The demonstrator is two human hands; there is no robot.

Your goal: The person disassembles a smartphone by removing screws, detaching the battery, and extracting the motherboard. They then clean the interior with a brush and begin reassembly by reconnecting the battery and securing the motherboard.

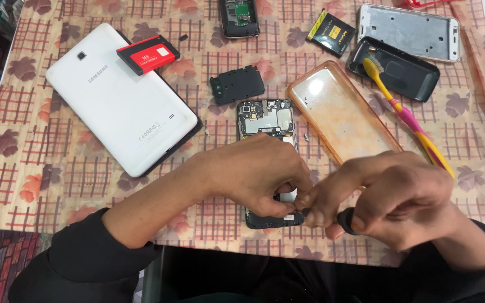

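The left hand is curled over the opened phone and pinches it at the lower end. The right hand is closed around a black screwdriver handle (its tip is hidden). Just beside lies an orange case, farther left a white tablet.

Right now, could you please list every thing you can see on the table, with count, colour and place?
opened phone with bare circuit board: 1, black, centre, under the hands
white tablet lying face down: 1, left
red flat battery: 1, on the tablet
small black cover plate: 1, above the phone
clear orange phone case: 1, right of centre
yellow-pink toothbrush: 1, right
black back cover: 1, upper right
silver metal frame: 1, top right
black-yellow battery: 1, top
second black phone: 1, top edge
left hand: on the phone
right hand: gripping a black tool handle
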